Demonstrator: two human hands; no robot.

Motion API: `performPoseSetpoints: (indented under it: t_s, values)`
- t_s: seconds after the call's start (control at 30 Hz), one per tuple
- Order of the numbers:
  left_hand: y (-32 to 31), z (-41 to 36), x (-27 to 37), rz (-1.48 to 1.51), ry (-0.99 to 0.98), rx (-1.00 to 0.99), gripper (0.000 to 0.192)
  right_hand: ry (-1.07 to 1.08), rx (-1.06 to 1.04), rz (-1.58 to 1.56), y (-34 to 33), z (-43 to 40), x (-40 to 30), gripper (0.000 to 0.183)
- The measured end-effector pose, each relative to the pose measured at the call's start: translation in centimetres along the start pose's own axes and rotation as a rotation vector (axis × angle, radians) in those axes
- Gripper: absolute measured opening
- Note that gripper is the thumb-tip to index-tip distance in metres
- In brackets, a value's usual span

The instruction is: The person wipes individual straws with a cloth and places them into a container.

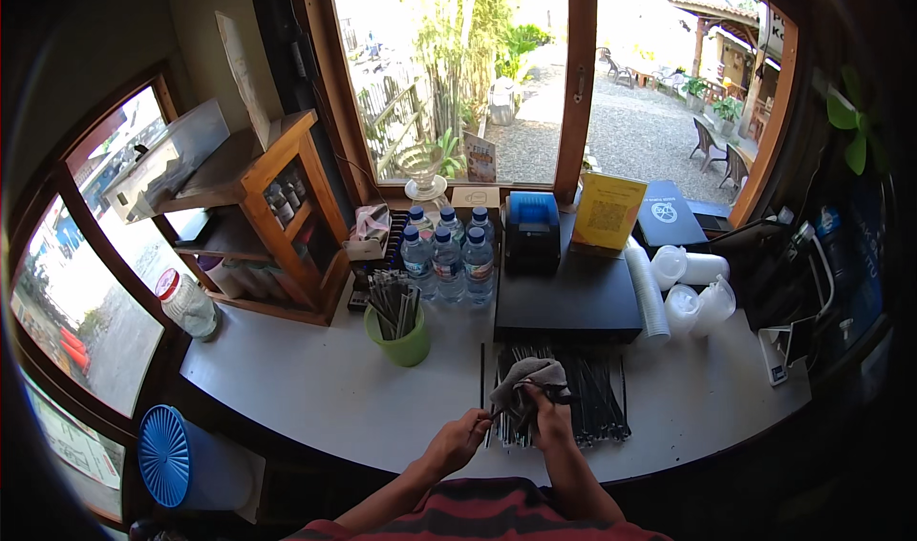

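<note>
My right hand point(553, 421) grips a bunched grey cloth point(534, 378) above the white counter. My left hand point(458, 439), fingers closed, holds the end of a thin dark stick, probably a black straw point(496, 414); its other end runs into the cloth and is hidden. Beneath and behind both hands lies a wide pile of black straws point(602, 401), partly covered by the cloth and my right hand. One separate straw point(483, 376) lies along the pile's left side. Farther left stands a light green cup point(407, 342) filled with upright straws, seemingly in wrappers.
Behind the pile sits a black cash drawer point(566, 312) with a receipt printer point(533, 244) on it. Water bottles point(448, 265) stand left of it, stacked plastic cups and lids point(648, 297) right. A wooden cabinet point(251, 211) and glass jar point(190, 306) stand at left.
</note>
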State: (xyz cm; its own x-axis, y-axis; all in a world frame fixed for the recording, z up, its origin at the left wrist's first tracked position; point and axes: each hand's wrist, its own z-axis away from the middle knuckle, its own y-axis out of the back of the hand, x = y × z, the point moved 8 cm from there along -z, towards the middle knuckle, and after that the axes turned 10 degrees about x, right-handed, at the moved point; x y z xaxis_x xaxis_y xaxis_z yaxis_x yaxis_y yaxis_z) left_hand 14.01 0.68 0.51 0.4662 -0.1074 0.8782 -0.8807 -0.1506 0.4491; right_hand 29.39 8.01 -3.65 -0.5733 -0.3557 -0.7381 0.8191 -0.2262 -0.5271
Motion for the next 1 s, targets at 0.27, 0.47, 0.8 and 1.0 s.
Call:
performPoseSetpoints:
  t_s: [0.27,0.47,0.8,1.0]
  values:
    - [0.0,-0.3,-0.3,0.053,0.122,0.000,0.022,0.100,-0.055,0.226,-0.4,0.8,1.2,0.030]
    - [-0.7,0.8,-1.3,0.154,0.166,0.003,0.021,-0.071,0.171,0.326,2.4,0.2,2.0,0.031]
    - [0.1,1.2,-1.4,0.163,0.197,-0.068,0.023,0.179,-0.136,0.016,-1.1,0.1,-2.1,0.033]
    - [0.4,1.7,-2.3,0.164,0.184,-0.096,0.024,0.268,-0.083,-0.060,-0.3,-1.1,-5.6,0.038]
